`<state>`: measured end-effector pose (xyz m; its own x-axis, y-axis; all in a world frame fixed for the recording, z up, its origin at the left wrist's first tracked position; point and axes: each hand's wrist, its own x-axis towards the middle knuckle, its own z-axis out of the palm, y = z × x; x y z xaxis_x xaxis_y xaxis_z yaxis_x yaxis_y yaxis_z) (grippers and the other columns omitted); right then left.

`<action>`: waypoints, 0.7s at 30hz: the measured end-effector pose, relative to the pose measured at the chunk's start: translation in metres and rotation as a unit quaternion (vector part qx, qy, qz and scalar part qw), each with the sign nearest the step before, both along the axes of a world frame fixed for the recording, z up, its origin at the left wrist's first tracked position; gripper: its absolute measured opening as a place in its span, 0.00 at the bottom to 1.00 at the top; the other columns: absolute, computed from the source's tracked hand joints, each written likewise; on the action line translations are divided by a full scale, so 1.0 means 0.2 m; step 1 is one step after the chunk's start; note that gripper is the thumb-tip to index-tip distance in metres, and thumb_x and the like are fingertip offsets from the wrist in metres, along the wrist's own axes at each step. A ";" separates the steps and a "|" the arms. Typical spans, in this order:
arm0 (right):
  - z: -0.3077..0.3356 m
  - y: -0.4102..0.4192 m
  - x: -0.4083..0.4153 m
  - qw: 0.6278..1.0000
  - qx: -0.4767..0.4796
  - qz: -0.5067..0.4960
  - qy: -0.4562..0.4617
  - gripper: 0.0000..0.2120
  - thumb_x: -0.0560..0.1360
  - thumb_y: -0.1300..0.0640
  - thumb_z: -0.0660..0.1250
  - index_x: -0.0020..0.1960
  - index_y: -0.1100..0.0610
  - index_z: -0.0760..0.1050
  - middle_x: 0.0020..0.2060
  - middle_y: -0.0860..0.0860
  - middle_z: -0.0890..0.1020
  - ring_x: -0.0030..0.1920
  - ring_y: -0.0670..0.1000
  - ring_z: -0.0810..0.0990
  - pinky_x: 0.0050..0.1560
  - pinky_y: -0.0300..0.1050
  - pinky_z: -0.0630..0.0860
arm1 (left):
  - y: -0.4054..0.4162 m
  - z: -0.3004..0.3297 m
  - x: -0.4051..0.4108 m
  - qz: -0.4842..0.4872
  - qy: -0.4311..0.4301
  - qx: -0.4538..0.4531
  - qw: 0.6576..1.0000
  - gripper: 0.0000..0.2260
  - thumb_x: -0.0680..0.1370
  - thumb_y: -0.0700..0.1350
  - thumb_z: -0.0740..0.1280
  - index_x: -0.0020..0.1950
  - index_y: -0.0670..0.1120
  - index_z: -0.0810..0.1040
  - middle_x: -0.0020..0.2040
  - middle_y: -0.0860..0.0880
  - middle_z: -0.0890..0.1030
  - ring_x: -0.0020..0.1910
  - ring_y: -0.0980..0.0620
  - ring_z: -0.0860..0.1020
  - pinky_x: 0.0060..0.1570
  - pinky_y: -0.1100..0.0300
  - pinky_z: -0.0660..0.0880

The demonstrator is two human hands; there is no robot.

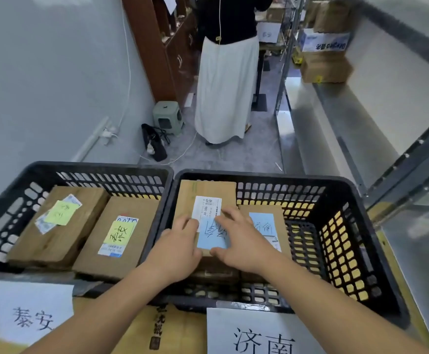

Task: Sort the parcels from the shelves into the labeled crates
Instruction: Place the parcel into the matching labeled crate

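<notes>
Fingers of both hands are laid nearly straight on top of a brown parcel point(205, 198) in the right crate point(335, 241). The left hand point(176, 247) is pressed flat on the parcel's left part, fingertips at the left edge of a blue slip point(212, 235). The right hand point(238, 238) is spread over the slip's right side, thumb at its lower edge, fingers reaching the white shipping label point(206, 206) above it. Nothing is gripped; the parcel lies under the fingers, not lifted.

Right crate: black, lattice-walled; two parcels are seen in it. The second parcel point(279, 226) lies just beside the first on its right, and a blue slip with handwriting is borne on it. A white sign reading 济南 point(264, 338) is fixed on the crate's near side.

Left crate point(17, 200): black, same make; two brown parcels are held, the left parcel point(55, 226) with a green note, the other parcel point(121, 236) with a yellow-green note, handwriting not legible. A sign reading 泰安 point(29, 320) is set before it.

"J4-J0" is partly read on the white shipping label.

A person in a white skirt point(224, 90) is stood beyond the crates.
</notes>
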<state>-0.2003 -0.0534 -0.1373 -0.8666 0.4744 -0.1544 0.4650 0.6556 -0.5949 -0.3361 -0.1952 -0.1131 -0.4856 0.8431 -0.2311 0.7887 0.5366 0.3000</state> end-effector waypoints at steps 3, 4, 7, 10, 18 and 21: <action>-0.01 0.03 -0.02 1.000 -0.004 0.005 0.007 0.41 0.70 0.38 0.74 0.79 0.50 0.64 0.78 0.42 0.55 0.76 0.54 0.58 0.77 0.54 0.62 | 0.04 0.00 0.01 0.015 0.038 0.006 0.999 0.19 0.76 0.49 0.65 0.66 0.49 0.68 0.73 0.50 0.64 0.52 0.41 0.76 0.45 0.54 0.69; -0.02 0.02 -0.02 1.000 -0.002 0.006 0.006 0.42 0.70 0.38 0.73 0.79 0.50 0.64 0.78 0.42 0.55 0.75 0.55 0.58 0.77 0.54 0.63 | 0.04 0.00 0.02 0.014 0.057 0.007 0.998 0.18 0.76 0.50 0.65 0.64 0.50 0.68 0.72 0.50 0.66 0.51 0.42 0.76 0.43 0.54 0.69; -0.04 0.01 -0.01 1.000 0.008 0.012 0.003 0.42 0.72 0.39 0.73 0.80 0.50 0.62 0.78 0.42 0.54 0.75 0.56 0.58 0.76 0.56 0.65 | 0.03 -0.04 0.07 0.016 0.115 -0.007 0.993 0.18 0.77 0.51 0.65 0.65 0.52 0.69 0.71 0.51 0.70 0.60 0.43 0.74 0.49 0.53 0.74; -0.05 -0.02 0.00 0.999 0.026 0.017 -0.004 0.41 0.73 0.40 0.71 0.80 0.50 0.60 0.80 0.43 0.52 0.75 0.59 0.59 0.74 0.57 0.67 | 0.01 -0.03 0.10 0.006 0.176 -0.054 0.983 0.20 0.78 0.54 0.64 0.69 0.52 0.69 0.75 0.51 0.69 0.78 0.38 0.59 0.70 0.47 0.68; 0.01 -0.01 0.06 0.999 0.045 0.008 -0.025 0.42 0.75 0.35 0.67 0.82 0.46 0.55 0.83 0.46 0.51 0.78 0.57 0.60 0.74 0.57 0.66 | 0.03 0.09 0.06 -0.036 0.178 -0.034 0.983 0.17 0.77 0.54 0.63 0.65 0.53 0.73 0.69 0.52 0.74 0.69 0.50 0.68 0.66 0.52 0.70; 0.06 -0.01 0.14 0.996 0.071 -0.019 -0.042 0.40 0.75 0.32 0.64 0.81 0.44 0.55 0.82 0.47 0.53 0.77 0.57 0.62 0.70 0.58 0.69 | 0.06 0.13 0.06 -0.050 0.182 -0.018 0.982 0.17 0.76 0.53 0.61 0.64 0.52 0.74 0.67 0.52 0.75 0.66 0.51 0.70 0.63 0.53 0.71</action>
